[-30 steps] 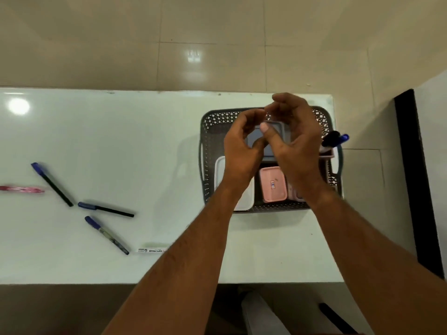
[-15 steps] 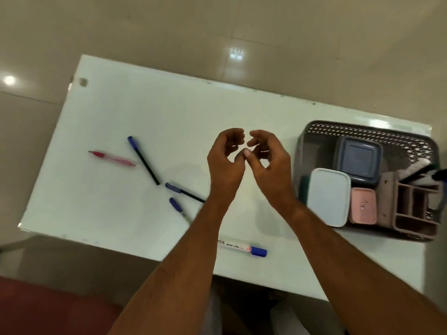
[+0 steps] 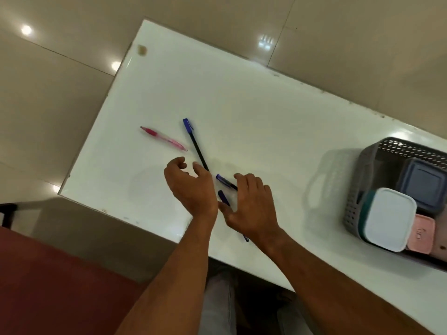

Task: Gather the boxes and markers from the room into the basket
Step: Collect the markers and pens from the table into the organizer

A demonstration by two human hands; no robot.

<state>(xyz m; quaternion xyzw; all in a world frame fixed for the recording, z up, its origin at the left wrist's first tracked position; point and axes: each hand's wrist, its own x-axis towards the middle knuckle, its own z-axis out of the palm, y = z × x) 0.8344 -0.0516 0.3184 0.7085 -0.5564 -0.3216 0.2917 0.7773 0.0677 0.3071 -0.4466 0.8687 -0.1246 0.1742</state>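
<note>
On the white table (image 3: 242,97) lie a pink pen (image 3: 163,138) and a long blue-capped black pen (image 3: 194,142). Two shorter blue-capped pens (image 3: 225,185) (image 3: 223,198) lie between my hands, partly hidden. My left hand (image 3: 191,187) hovers open, fingers curled, just below the long pen. My right hand (image 3: 251,206) is spread flat over the short pens and over a marker whose blue tip (image 3: 246,238) shows beneath the wrist. The grey perforated basket (image 3: 372,155) at the right holds a dark blue box (image 3: 422,187), a white-lidded box (image 3: 384,218) and a pink box (image 3: 423,235).
The table's left edge and near edge border tiled floor (image 3: 60,93) and a red surface (image 3: 60,274) below. My legs show under the table's near edge.
Both hands left the basket and moved left across the table to the pens; my view swung left, so the basket now sits at the right border. The hands have spread apart and lowered.
</note>
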